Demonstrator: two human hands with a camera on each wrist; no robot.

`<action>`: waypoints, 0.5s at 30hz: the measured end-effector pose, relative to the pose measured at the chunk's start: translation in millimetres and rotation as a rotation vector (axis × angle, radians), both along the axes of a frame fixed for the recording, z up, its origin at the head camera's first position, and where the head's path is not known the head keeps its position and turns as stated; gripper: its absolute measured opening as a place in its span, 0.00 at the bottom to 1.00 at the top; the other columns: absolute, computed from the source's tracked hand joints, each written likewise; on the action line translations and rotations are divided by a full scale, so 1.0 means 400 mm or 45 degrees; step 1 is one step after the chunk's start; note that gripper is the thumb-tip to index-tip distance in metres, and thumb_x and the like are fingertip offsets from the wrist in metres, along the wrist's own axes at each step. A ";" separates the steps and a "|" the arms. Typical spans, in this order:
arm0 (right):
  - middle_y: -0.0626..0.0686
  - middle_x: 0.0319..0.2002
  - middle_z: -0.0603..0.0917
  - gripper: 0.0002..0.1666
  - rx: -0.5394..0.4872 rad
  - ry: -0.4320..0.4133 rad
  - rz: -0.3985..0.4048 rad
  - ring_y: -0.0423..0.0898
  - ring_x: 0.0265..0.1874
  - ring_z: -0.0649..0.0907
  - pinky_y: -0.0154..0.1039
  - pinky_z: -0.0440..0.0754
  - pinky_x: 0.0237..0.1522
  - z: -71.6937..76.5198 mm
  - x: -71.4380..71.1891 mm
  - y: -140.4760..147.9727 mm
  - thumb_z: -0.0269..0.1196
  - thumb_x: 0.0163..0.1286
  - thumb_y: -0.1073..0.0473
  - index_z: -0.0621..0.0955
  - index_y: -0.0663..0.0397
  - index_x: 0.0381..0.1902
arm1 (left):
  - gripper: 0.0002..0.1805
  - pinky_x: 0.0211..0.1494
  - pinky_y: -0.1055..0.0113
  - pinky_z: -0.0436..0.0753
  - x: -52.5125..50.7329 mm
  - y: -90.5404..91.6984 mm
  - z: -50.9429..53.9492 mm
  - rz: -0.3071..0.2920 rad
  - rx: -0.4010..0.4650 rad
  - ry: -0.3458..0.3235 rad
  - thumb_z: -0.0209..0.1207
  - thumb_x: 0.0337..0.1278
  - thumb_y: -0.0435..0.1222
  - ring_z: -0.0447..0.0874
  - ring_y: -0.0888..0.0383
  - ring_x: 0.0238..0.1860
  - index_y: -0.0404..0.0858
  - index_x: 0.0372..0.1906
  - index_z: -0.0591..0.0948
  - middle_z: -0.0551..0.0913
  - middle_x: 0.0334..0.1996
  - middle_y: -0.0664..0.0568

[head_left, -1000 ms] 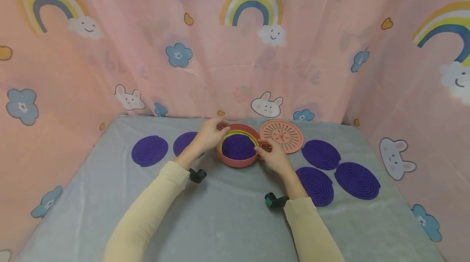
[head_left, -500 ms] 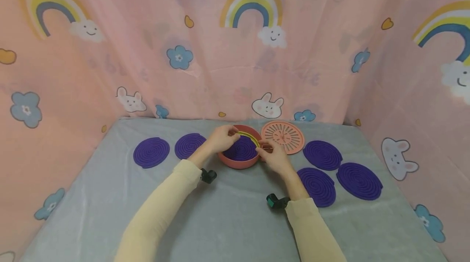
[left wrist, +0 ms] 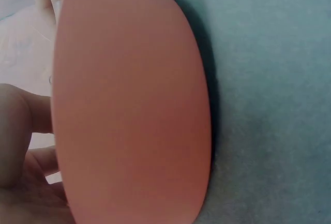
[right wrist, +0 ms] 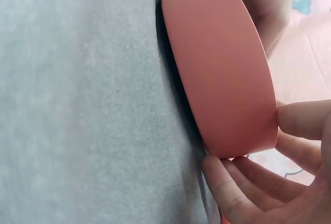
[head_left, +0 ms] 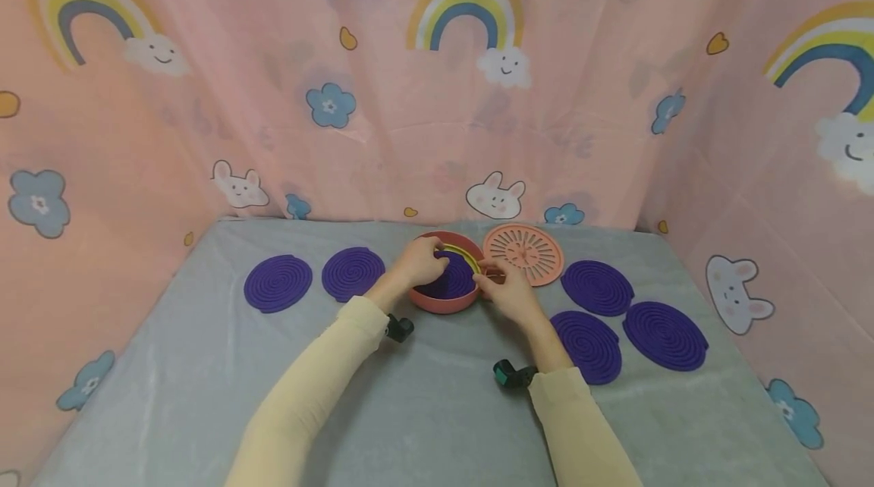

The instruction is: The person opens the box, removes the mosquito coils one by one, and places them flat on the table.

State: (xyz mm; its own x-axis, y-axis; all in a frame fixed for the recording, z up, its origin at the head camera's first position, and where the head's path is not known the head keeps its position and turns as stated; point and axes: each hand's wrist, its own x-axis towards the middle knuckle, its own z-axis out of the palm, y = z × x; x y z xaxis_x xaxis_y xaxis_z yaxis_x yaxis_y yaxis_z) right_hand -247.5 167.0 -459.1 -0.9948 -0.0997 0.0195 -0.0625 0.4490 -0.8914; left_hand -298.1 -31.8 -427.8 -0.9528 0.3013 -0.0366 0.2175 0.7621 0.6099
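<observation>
A round coral mosquito coil holder stands at the back middle of the table. Inside lie a purple mosquito coil and a yellow ring along the far wall. My left hand reaches over the left rim, fingertips by the ring and coil; what they hold is unclear. In the left wrist view the holder's wall hides the fingertips. My right hand grips the holder's right side. In the right wrist view its thumb is at the rim, fingers against the outer wall.
A coral slotted lid lies behind my right hand. Purple coils lie flat on the grey cloth: two at left, one the outer coil, and three at right, including the coil. A pink curtain hangs behind.
My left hand has moved right, from the holder's far left rim to over its inside, now covering part of the ring and coil. My right hand stays at the right rim.
</observation>
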 end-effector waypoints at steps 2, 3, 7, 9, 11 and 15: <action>0.64 0.60 0.79 0.24 0.005 -0.002 -0.005 0.57 0.52 0.84 0.44 0.87 0.47 0.001 0.001 0.000 0.63 0.75 0.57 0.77 0.60 0.65 | 0.21 0.66 0.50 0.77 0.001 0.003 0.001 0.004 -0.013 -0.004 0.58 0.72 0.37 0.77 0.44 0.63 0.32 0.63 0.78 0.80 0.61 0.40; 0.64 0.60 0.79 0.24 0.008 -0.002 -0.008 0.56 0.52 0.84 0.44 0.87 0.46 0.001 0.001 0.000 0.63 0.75 0.57 0.77 0.60 0.65 | 0.21 0.67 0.50 0.76 0.001 0.003 0.001 0.007 -0.019 -0.006 0.58 0.72 0.37 0.77 0.44 0.64 0.32 0.64 0.78 0.80 0.62 0.40; 0.64 0.59 0.79 0.23 0.018 0.005 -0.012 0.56 0.51 0.84 0.44 0.87 0.46 0.000 0.001 0.000 0.63 0.75 0.57 0.78 0.60 0.64 | 0.23 0.68 0.50 0.75 0.001 0.006 -0.002 0.025 -0.043 -0.005 0.59 0.71 0.37 0.75 0.43 0.66 0.32 0.66 0.77 0.79 0.63 0.40; 0.64 0.59 0.79 0.23 0.021 0.012 -0.011 0.57 0.52 0.84 0.44 0.87 0.46 0.000 0.002 0.000 0.63 0.75 0.57 0.78 0.60 0.64 | 0.23 0.68 0.50 0.74 -0.001 0.006 -0.003 0.030 -0.052 -0.004 0.59 0.71 0.38 0.75 0.43 0.66 0.32 0.66 0.76 0.79 0.63 0.40; 0.64 0.59 0.79 0.23 0.023 0.016 -0.013 0.57 0.52 0.84 0.44 0.87 0.46 0.000 0.002 -0.001 0.63 0.75 0.57 0.78 0.61 0.63 | 0.23 0.68 0.50 0.75 -0.001 0.005 -0.003 0.029 -0.057 -0.005 0.59 0.71 0.38 0.75 0.43 0.66 0.33 0.65 0.77 0.80 0.63 0.41; 0.65 0.59 0.79 0.23 0.017 0.011 -0.009 0.58 0.53 0.84 0.44 0.87 0.47 0.000 0.001 -0.001 0.63 0.75 0.57 0.77 0.61 0.64 | 0.21 0.67 0.51 0.75 -0.003 0.002 -0.006 0.018 -0.053 0.004 0.59 0.70 0.38 0.76 0.44 0.65 0.33 0.63 0.79 0.81 0.61 0.41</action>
State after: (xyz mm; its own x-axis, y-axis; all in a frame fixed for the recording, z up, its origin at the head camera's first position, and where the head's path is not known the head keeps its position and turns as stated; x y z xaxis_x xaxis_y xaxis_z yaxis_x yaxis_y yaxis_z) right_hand -246.9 166.7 -459.0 -0.9953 -0.0930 0.0272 -0.0673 0.4614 -0.8846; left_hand -299.5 -31.0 -430.2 -0.9572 0.2857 -0.0461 0.2080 0.7900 0.5767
